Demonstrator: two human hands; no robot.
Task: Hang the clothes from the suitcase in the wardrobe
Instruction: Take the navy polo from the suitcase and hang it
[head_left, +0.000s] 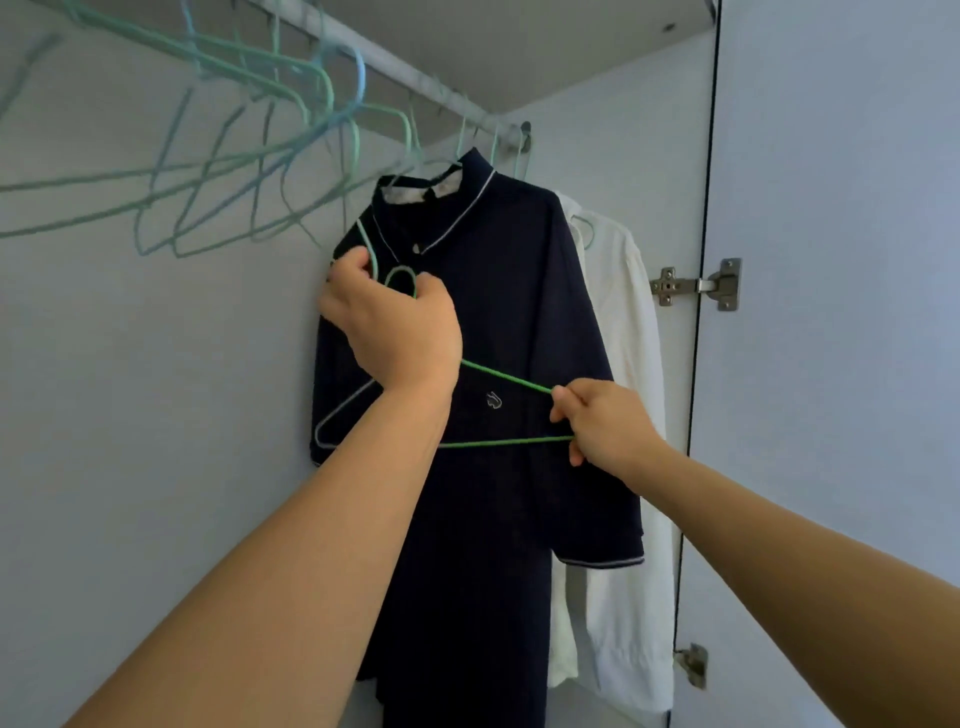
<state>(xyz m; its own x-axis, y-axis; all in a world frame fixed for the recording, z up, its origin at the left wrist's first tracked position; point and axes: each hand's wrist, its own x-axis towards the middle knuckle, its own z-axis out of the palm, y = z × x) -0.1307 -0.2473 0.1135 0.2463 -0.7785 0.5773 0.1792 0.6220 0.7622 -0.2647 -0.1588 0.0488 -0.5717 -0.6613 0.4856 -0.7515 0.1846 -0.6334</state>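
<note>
1. Your left hand (395, 322) has its grip wrapped around the hook end of a green wire hanger (498, 410). Your right hand (602, 421) pinches the hanger's right corner.
2. The hanger carries no garment. It sits in front of the navy polo shirt (519, 291), which already hangs from the wardrobe rail (415, 78) beside a white shirt (623, 364).
3. Its long axis runs left to right between your hands, with the hook up-left under your left grip.
4. The rail is above and beyond the hook, so your left hand is probably the one to lead.
</note>
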